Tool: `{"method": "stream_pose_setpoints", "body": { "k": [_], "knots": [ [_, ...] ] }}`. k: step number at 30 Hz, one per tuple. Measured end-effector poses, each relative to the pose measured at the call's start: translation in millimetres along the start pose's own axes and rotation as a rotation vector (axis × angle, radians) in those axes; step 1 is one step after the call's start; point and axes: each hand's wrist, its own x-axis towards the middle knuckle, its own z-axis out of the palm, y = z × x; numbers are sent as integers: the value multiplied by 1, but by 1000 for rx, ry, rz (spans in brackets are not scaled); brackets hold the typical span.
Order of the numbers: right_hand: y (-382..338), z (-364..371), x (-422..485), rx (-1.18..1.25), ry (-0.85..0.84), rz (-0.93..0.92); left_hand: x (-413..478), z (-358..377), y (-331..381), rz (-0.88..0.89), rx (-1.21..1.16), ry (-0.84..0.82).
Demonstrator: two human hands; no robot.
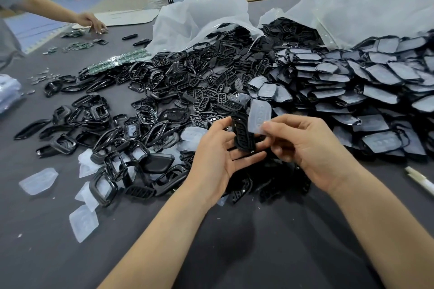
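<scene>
ok, left hand (219, 155) grips the black button frame (243, 135), right hand (303, 145) pinches the clear silicone keypad (258, 116); i'd align bumps to holes, then press flat.

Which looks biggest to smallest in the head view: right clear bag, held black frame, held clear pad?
1. clear bag, by far, though farthest away.
2-3. black frame in the left hand and clear pad pinched by the right hand: look alike, unranked.

Black perforated shell (243, 135) upright; translucent button pad (258, 116) touching alongside.
</scene>
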Motion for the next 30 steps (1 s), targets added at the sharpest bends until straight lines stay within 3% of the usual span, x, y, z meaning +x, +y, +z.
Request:
{"method": "stream_pose_setpoints", "body": {
  "k": [6, 18, 30],
  "knots": [
    [4, 3, 0, -230, -24, -61, 1, 1, -1, -1, -13, 52],
    [9, 3, 2, -440, -2, -161, -1, 2, -2, 12, 48, 43],
    [13, 5, 4, -516, 36, -203, 1, 2, -5, 30, 69, 55]
  ]
}}
